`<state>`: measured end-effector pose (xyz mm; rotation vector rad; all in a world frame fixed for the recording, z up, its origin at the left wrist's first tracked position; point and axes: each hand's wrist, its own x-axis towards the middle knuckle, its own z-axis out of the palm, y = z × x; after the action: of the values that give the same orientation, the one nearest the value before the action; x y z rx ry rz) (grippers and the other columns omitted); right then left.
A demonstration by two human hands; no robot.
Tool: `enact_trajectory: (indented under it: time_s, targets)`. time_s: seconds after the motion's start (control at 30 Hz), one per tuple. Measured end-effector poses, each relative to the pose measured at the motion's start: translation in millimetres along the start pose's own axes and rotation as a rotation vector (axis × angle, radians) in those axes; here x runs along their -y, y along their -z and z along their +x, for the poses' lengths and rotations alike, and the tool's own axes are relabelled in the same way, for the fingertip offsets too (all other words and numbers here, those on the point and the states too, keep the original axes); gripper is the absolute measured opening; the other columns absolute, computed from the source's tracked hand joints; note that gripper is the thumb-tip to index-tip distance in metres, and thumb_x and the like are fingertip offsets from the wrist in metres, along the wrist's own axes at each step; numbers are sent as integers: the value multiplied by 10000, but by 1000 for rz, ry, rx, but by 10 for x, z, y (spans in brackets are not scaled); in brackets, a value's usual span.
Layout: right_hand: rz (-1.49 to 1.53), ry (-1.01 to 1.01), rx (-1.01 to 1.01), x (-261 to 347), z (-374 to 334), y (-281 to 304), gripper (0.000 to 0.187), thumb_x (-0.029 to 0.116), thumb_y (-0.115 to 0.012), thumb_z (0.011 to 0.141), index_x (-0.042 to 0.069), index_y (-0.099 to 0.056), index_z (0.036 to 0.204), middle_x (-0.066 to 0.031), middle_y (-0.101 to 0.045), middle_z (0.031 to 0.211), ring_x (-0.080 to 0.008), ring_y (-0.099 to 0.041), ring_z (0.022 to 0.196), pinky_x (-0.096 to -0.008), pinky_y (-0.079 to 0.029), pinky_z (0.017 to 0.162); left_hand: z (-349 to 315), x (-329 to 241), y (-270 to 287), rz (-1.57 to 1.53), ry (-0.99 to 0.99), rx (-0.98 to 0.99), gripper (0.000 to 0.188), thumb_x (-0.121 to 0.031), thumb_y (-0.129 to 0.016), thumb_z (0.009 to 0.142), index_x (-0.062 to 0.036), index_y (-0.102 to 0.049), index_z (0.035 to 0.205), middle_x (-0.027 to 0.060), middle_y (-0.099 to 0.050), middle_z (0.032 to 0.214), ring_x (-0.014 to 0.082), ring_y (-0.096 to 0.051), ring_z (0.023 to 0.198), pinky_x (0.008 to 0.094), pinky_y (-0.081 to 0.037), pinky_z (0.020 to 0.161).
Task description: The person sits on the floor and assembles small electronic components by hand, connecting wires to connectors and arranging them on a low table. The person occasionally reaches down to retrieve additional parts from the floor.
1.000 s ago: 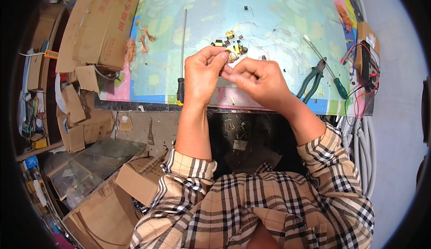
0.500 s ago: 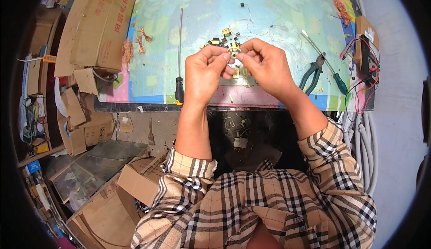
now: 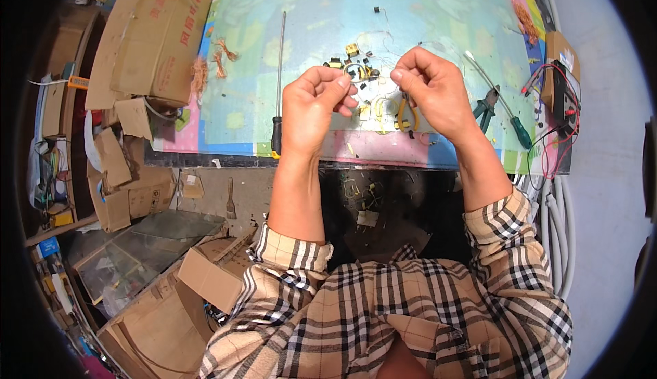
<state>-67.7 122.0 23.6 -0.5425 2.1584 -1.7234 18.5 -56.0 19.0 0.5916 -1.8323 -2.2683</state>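
Above the table [image 3: 253, 64] my left hand [image 3: 311, 105] pinches a small piece with a thin, pale loop [image 3: 354, 68] between thumb and forefinger. Its exact kind is too small to tell. Apart from it, to the right, my right hand [image 3: 438, 98] is closed in a pinch; what its fingertips hold, if anything, does not show. Small yellow-and-black coil parts [image 3: 352, 50] lie scattered just beyond my hands, with fine wires among them. Yellow-handled pliers [image 3: 406, 118] lie beside my right hand, partly hidden by it.
A long screwdriver [image 3: 277, 129] lies left of my hands. Green-handled cutters [image 3: 486, 109] and a green screwdriver [image 3: 520, 129] lie right, near a black meter [image 3: 565, 95] with leads. Copper wire bundles [image 3: 220, 64] sit by a cardboard box [image 3: 161, 37].
My hands have drawn apart from where they met, the right one moving right. The yellow-handled pliers have come into view. The whole view has shifted slightly.
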Motion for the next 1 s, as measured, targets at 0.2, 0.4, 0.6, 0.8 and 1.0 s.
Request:
enact_trajectory:
  time_s: [0.2,0.4,0.6,0.8,1.0]
  targets:
    - [29,-65,88,-50,19,-2,150,141,-694,827,9,-638,874,14,-553,695,-45,-414,549,-233,-387,528,-2,23,-74,107,-195,-89,79,-27,-616,901,37,-618,947,92,-665,804,126,-631,682,249,-513,613]
    - [-91,141,71,102,-39,-30,405,141,-759,747,48,-612,1112,-58,-589,982,-72,-448,559,-232,-420,572,-19,92,-113,406,-375,-123,59,-22,-610,903,24,-627,935,49,-657,791,95,-616,696,237,-509,638]
    - [-227,234,-3,25,-49,-134,307,197,-725,791,18,-634,1023,-128,-630,904,-252,-594,671,-348,-471,622,-40,113,-224,574,-462,-121,87,-22,-650,825,8,-635,905,130,-647,812,218,-633,668,316,-491,622]
    - [-237,125,3,-17,-39,-143,157,145,-662,839,-9,-640,861,-151,-636,784,-287,-602,665,-373,-469,615,-45,120,-223,764,-540,-92,49,-26,-611,889,20,-619,902,66,-655,762,107,-610,676,258,-491,630]
    - [-362,218,-36,4,-36,-110,137,139,-650,842,3,-641,845,-155,-621,762,-328,-596,685,-390,-468,623,-10,198,-174,560,-312,17,69,-63,-594,915,2,-596,940,46,-643,836,114,-610,720,265,-493,633]
